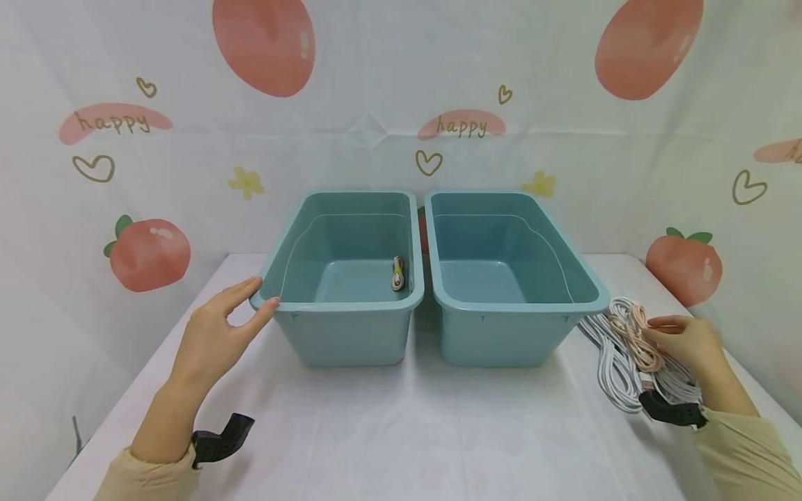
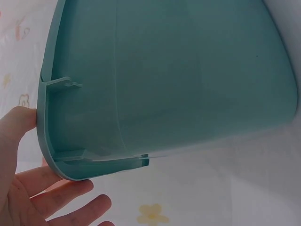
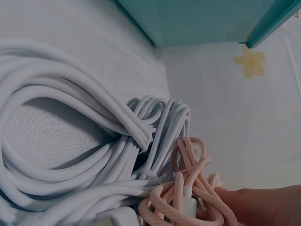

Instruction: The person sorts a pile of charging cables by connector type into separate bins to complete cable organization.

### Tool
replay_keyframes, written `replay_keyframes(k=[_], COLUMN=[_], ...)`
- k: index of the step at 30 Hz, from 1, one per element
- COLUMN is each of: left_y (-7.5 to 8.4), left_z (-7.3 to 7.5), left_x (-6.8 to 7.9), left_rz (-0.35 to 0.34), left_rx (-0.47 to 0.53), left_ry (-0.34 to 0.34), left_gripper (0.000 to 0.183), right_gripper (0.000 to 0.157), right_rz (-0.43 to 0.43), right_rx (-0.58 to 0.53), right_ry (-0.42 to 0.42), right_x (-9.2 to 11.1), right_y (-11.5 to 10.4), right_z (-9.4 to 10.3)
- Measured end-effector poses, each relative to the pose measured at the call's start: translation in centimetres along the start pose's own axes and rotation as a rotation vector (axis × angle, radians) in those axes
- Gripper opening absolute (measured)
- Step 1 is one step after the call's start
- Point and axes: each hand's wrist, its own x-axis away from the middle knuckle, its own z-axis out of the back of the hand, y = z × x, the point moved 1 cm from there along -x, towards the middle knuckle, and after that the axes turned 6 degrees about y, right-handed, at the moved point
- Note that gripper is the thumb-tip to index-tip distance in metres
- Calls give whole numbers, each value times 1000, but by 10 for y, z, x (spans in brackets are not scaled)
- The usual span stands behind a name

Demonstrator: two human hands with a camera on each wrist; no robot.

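Beige sleeves (image 1: 748, 456), left grip (image 1: 216, 330) spread against teal bin (image 1: 351, 337), right grip (image 1: 695, 348) pinching pink cable (image 3: 211, 200)

at the head view's middle, the tied cable (image 1: 397, 273) in the left bin (image 1: 351, 307) is too small to show its ends. the left hand (image 2: 21, 200) runs off the left wrist view's lower left. at the right wrist view's lower right, the right hand (image 3: 265, 206) is cut off, its fingertip hidden behind the pink braided cable (image 3: 178, 190).
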Motion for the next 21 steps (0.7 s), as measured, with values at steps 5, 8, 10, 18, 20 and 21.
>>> replay_keyframes(k=[5,8,10,18,20,21], left_y=[0,0,0,-1,-1,-1], left_z=[-2,-2,-2,-2,-2,-2], left_x=[0,0,0,0,1,1], left_rz=[-3,-4,-3,-4,-4,-4], left_rx=[1,2,2,5,6,8], left_ry=[3,3,1,6,6,6], left_gripper=[62,62,62,62,62,62], right_gripper=[47,47,48,53,54,54], right_rz=[-15,-25,-40,-83,-72,-61], right_rx=[-9,-2,-4,-21,-23,-23], right_ry=[11,16,15,24,29,34], right_x=[2,2,2,3,4,4], right_y=[-1,-2,-1,-4,-7,-8], right_z=[0,1,1,6,8,9])
